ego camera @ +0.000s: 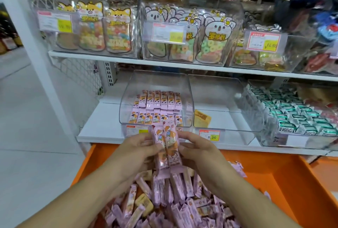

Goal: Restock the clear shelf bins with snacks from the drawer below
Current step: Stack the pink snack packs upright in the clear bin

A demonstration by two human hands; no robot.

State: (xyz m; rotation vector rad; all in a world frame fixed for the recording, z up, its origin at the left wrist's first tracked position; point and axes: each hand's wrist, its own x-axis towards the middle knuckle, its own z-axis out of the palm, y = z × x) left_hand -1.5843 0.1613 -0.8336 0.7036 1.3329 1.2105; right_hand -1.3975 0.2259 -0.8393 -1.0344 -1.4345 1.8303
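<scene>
- Orange drawer (285, 182): pulled out below the shelf, heaped with loose pink snack packets (175, 207).
- Clear shelf bin (156, 100): partly filled, with pink packets standing in two neat rows; the neighbouring bin (223, 103) holds one yellow item.
- Held packets (167, 147): two, side by side, upright, just in front of the bin's lip.
- Left hand (135, 153) and right hand (199, 153): fingers pinch the pair from either side at mid-length.
- Handling, judged: light, crinkly, slippery film; soft contents likely crushable, so grip the long edges gently.
</scene>
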